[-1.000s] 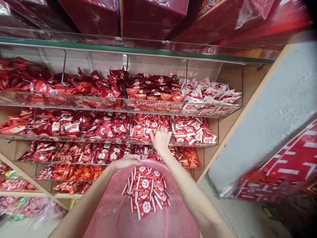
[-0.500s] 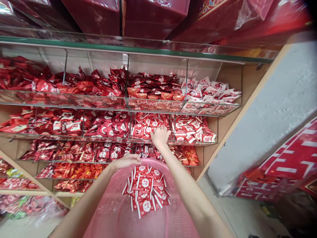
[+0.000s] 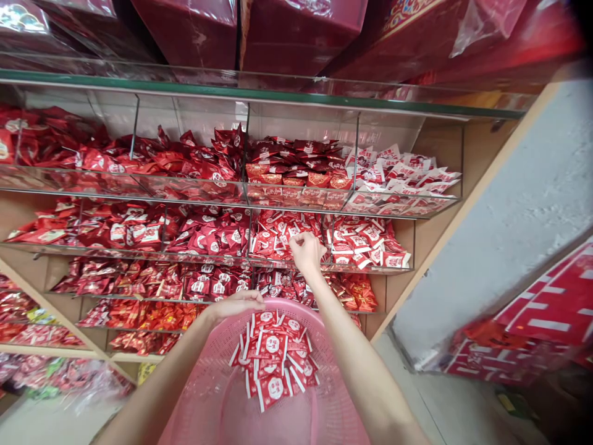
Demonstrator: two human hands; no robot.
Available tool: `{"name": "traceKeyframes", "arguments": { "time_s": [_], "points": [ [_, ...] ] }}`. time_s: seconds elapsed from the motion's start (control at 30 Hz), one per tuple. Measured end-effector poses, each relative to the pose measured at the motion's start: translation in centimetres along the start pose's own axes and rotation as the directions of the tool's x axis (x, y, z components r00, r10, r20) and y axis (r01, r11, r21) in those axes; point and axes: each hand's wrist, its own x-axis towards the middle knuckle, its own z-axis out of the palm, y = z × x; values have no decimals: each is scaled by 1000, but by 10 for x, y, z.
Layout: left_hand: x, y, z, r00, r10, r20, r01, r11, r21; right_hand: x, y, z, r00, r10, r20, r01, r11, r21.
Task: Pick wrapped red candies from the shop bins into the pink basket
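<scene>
Several packets (image 3: 273, 389) lie in the basket (image 3: 333, 395), its rim (image 3: 290, 304) clasped by the left grip (image 3: 238, 301), seemingly for steadiness; beyond the basket, the right grip (image 3: 307, 252) curls at the shelf (image 3: 370, 269), any hold unclear.

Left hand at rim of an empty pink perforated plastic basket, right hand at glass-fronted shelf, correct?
Not empty: head view shows flat red-and-white packets in the basket. Left hand at its rim, right hand at the shelf: correct.
</scene>
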Motion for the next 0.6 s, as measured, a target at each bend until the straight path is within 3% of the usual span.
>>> {"name": "traceKeyframes", "arguments": {
  "time_s": [0.13, 0.27, 0.43, 0.53, 0.6],
  "points": [
    [2, -1, 0, 1000, -3, -4, 3, 1000, 17, -8, 5, -18, 982, -183, -41, 187, 950, 250],
    [5, -4, 1, 1000, -3, 13, 4, 1000, -5, -24, 11, -30, 985, -169, -41, 173, 928, 331],
    [9, -4, 3, 999, -44, 27, 44, 999, -6, -38, 23, -30, 970, -167, 176, 61, 871, 487],
    [12, -4, 5, 998, -46, 30, 46, 999, 18, -44, 31, -28, 924, -218, 314, 13, 839, 544],
    [13, -3, 6, 998, -56, 40, 57, 998, -5, -48, 36, -29, 866, -265, 424, -6, 842, 539]
  ]
}}
